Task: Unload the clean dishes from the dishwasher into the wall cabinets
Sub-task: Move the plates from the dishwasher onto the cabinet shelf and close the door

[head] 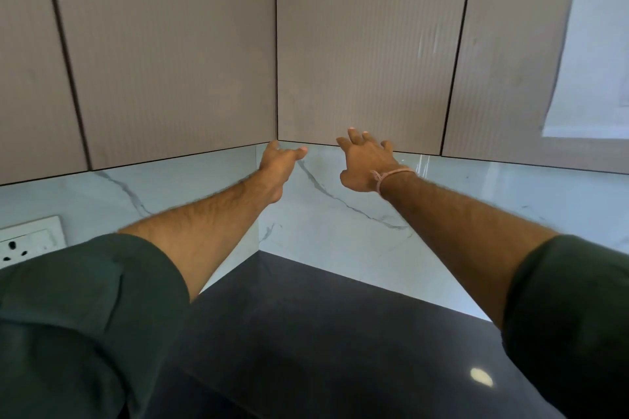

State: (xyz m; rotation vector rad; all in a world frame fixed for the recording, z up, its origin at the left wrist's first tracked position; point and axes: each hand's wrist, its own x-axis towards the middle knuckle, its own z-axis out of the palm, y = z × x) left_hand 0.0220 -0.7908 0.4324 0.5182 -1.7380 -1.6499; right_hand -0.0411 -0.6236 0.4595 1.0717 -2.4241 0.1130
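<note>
Taupe wall cabinets meet in a corner above me, all doors closed. My left hand reaches up to the bottom edge of the left corner door, right at the corner; its fingers curl toward that edge and hold nothing. My right hand is spread open with its fingertips at the bottom edge of the right corner door. A pink thread band circles my right wrist. No dishes and no dishwasher are in view.
White marble backsplash runs under the cabinets on both walls. A dark stone countertop fills the corner below. A white wall socket sits at the left. More closed doors flank both sides, and a bright window is at the far right.
</note>
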